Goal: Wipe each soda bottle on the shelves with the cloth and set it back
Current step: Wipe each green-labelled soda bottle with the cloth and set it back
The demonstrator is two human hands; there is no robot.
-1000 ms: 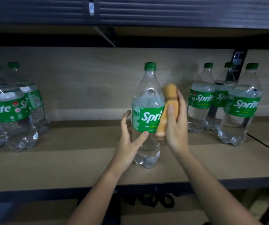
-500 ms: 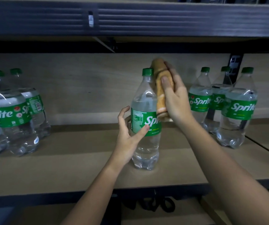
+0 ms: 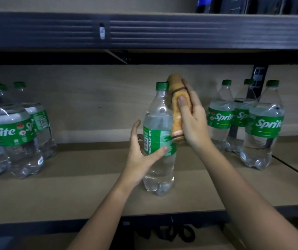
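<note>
Bottle (image 3: 159, 141) of clear soda, green cap and green label, stands upright near the front of a wooden shelf (image 3: 72, 192), well apart from the bottle groups on either side. Left hand (image 3: 141, 154) steadies it at the label: the thumb presses the label's front and the fingers curve round its far side. Right hand (image 3: 192, 121) grips a rolled tan cloth (image 3: 178, 109) held upright, pressed against the bottle's right shoulder and neck, its top reaching just above the cap. Three more bottles (image 3: 263, 123) stand close together at right by the back wall, and several others (image 3: 13, 130) crowd the left end. Wiping of this one bottle appears to be under way, at its upper part. Next, probably, the cloth must pass down over the label and lower body while the left hand turns or holds the bottle firm, and then the bottle goes back among the others.
</note>
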